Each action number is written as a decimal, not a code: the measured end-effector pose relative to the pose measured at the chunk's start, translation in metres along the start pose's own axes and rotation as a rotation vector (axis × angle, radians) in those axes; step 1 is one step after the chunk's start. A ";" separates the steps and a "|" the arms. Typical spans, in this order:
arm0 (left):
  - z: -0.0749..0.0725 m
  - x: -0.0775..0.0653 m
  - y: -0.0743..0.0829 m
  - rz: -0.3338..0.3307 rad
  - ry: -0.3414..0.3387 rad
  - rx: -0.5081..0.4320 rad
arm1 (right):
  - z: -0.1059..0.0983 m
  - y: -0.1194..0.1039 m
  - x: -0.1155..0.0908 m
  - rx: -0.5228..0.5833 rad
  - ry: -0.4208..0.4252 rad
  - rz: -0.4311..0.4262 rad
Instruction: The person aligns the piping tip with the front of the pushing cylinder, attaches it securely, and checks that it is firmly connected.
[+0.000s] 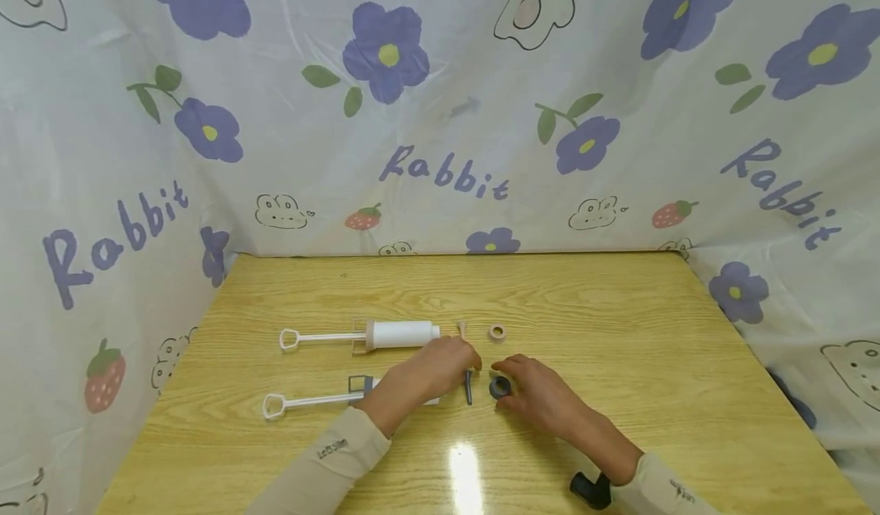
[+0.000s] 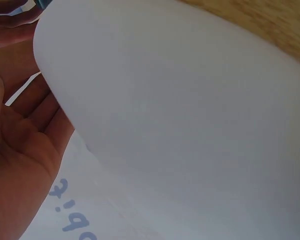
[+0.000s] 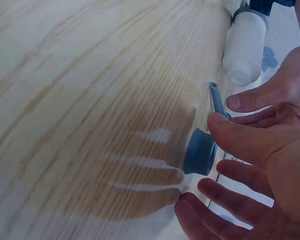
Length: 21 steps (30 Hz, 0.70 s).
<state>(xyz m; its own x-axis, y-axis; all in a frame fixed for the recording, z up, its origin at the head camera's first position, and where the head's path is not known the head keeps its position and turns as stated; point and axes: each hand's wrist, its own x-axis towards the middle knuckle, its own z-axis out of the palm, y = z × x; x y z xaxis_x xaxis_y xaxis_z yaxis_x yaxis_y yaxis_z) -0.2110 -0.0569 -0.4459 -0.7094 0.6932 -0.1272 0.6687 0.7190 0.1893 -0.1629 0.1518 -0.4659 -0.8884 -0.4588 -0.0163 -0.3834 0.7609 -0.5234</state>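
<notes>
My left hand (image 1: 443, 362) reaches over a syringe-like press with a white barrel and dark grey collar (image 1: 369, 384), hiding much of the barrel. Its thumb and fingertips are close beside a slim dark grey nozzle (image 1: 469, 389), also seen in the right wrist view as a nozzle (image 3: 216, 97). My right hand (image 1: 543, 394) is spread around a dark grey ring-shaped cap (image 1: 500, 387) on the table. In the right wrist view, thumb and fingers stand loosely about the cap (image 3: 200, 152). A large white surface (image 2: 165, 120) fills most of the left wrist view.
Farther back lies a matching press with a white barrel (image 1: 402, 334) and beige collar. To its right are a beige nozzle (image 1: 462, 328) and a beige ring cap (image 1: 497, 333). A black object (image 1: 590, 490) sits beside the right sleeve. Patterned cloth (image 1: 440, 118) hangs behind the wooden table (image 1: 619, 309).
</notes>
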 end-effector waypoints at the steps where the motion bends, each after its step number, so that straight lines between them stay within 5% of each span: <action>1: 0.001 0.001 0.000 0.001 0.001 0.005 | 0.000 0.000 0.000 0.002 0.000 -0.001; 21: 0.007 0.003 0.005 -0.003 -0.015 0.088 | 0.009 -0.002 0.002 -0.096 0.018 -0.089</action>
<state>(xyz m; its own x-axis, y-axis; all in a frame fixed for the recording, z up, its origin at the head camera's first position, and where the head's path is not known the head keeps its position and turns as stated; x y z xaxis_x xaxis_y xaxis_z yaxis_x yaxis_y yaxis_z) -0.2084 -0.0506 -0.4521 -0.7085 0.6914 -0.1418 0.6842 0.7221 0.1022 -0.1620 0.1452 -0.4730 -0.8537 -0.5190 0.0428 -0.4829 0.7582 -0.4381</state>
